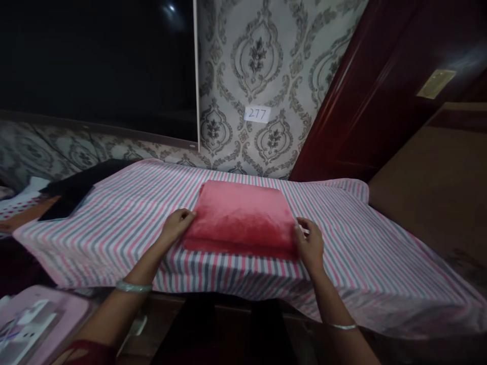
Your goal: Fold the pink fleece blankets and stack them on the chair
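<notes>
A folded pink-red velvet cloth [243, 215] lies in a neat rectangle on a table covered with a pink, grey and white striped sheet [125, 213]. My left hand [175, 225] rests at the cloth's left edge with its fingers curled against the fold. At the right edge, my right hand [310, 243] has its fingers bent onto the side of the cloth. Both hands touch the cloth from opposite sides. A bangle sits on each wrist.
Dark fabric [76, 187] lies at the table's far left. A pink object [34, 319] sits low at the left. Patterned wallpaper with a paper tag reading 277 [257, 114], a dark screen [95, 61] and a dark red door [380, 101] stand behind.
</notes>
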`<state>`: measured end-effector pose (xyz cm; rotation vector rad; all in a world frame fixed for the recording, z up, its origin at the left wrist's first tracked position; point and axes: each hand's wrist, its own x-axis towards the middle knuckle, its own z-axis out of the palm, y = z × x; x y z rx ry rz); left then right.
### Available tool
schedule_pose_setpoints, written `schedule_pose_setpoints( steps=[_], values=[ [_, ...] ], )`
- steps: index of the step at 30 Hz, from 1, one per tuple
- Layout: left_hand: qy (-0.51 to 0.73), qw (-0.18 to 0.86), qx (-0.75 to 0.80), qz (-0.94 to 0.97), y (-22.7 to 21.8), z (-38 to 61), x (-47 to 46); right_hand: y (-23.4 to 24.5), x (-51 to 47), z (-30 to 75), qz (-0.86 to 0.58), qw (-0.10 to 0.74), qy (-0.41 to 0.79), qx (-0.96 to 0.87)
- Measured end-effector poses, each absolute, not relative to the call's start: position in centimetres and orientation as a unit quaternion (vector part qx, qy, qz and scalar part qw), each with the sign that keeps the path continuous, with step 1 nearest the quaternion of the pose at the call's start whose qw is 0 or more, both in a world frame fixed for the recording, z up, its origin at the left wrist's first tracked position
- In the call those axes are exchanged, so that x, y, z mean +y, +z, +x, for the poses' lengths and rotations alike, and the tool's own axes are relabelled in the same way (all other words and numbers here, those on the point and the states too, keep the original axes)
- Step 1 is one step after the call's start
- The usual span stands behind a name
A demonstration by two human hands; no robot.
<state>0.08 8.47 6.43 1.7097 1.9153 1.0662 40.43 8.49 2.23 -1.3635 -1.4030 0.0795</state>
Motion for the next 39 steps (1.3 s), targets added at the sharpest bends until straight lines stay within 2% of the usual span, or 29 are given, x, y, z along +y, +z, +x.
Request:
schedule_pose_setpoints(
  steps=[3, 6, 11, 13, 30, 39],
  values=[
    [0.283, 0.14, 0.718, 0.62, 8.0, 0.9, 10.3, 5.0, 10.8, 36.8, -0.5, 0.515, 0.001, -0.696],
    [0.242, 0.124, 0.743, 0.612, 8.6, 1.7, 11.9, 6.7, 13.1, 32.0, -0.451, 0.45, 0.013, -0.77],
    [0.218, 0.108, 0.761, 0.601, 7.5, 1.9, 12.6, 4.9, 13.8, 26.6, -0.447, 0.276, 0.008, -0.851],
    [0.213, 0.113, 0.761, 0.602, 7.1, 1.6, 12.5, 3.6, 13.3, 25.9, -0.459, 0.241, 0.001, -0.855],
    [0.199, 0.159, 0.805, 0.535, 11.9, 3.2, 25.0, 2.9, 12.7, 25.8, -0.472, 0.26, 0.006, -0.842],
    [0.185, 0.154, 0.831, 0.502, 10.3, 5.7, 27.8, 3.1, 13.6, 25.6, -0.462, 0.279, 0.057, -0.84]
  ],
)
